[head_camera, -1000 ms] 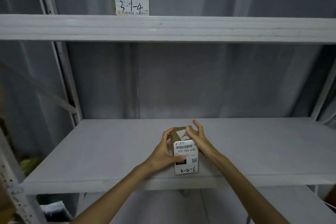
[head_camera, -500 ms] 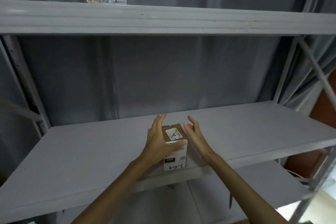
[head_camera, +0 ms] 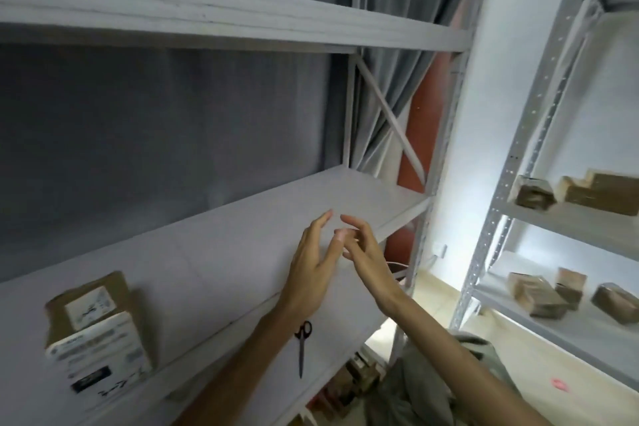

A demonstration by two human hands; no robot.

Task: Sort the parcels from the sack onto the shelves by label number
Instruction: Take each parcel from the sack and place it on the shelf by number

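The small cardboard parcel (head_camera: 98,332) stood at seven o'clock on the shelf (head_camera: 242,239), seemingly light and stiff, best gripped by its sides. Both the left hand (head_camera: 313,266) and the right hand (head_camera: 366,252) hovered released, fingers relaxed, grasping nothing.

I'm standing in a parcel storeroom: metal shelving (head_camera: 511,162) rising around my hands (head_camera: 313,266), labelled cartons (head_camera: 539,294) sitting right of them.

We could not read the smeared label on the parcel (head_camera: 100,332) at the shelf's front edge, the boxes (head_camera: 539,292) on the side rack were blurred, and the sack (head_camera: 425,387) lay half hidden behind our right forearm.
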